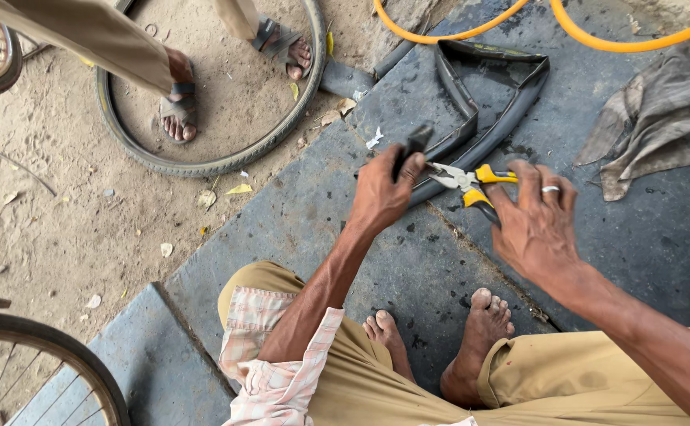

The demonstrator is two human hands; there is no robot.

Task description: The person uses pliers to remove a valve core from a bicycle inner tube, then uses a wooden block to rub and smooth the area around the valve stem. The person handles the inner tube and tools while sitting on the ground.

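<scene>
Grip of right hand [536, 221] holds pliers [471, 183] over stone slab [297, 229].

The left hand [383, 189] was closed in a fist, knuckles up, its bare forearm stretched forward from a rolled sleeve. The right hand [536, 221] reached in from the right, fingers curled downward, a ring on one finger.

Daylit sandy ground [53, 229] meets a dark blue-grey stone slab floor [297, 229], stained and cracked, with dry leaves [239, 189] scattered along its edge.
</scene>
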